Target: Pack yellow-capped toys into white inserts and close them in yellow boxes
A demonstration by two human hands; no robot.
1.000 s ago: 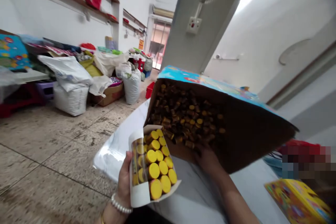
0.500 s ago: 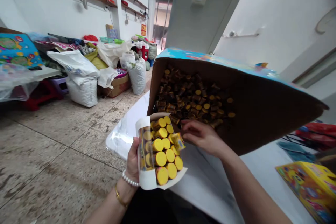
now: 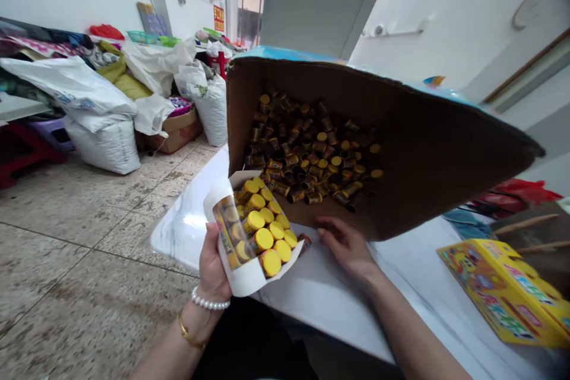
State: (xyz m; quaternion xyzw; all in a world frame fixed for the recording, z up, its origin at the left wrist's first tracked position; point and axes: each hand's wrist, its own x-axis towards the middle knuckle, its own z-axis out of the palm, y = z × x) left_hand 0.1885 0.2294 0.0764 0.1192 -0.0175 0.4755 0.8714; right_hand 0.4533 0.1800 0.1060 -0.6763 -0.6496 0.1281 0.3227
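My left hand is closed around a small white box with a clear window, tilted with its open side up and to the right. Rows of small yellow-capped tubs fill it. One more small tub shows just past the box's right flap, partly hidden by it. My right hand hovers at the mouth of a large carton, its fingers slightly bent and apart with nothing seen between them. Many loose tubs are heaped inside the carton, which lies on its side.
The carton rests on a white marbled table. A yellow printed box stands at the right, by a red plastic bag. Stuffed white sacks and a brown cardboard box sit on the floor at the left.
The tub that stuck out over the box's right edge is now lower, beyond the flap. My right hand has drawn back slightly from the carton. The view has shifted right and down.
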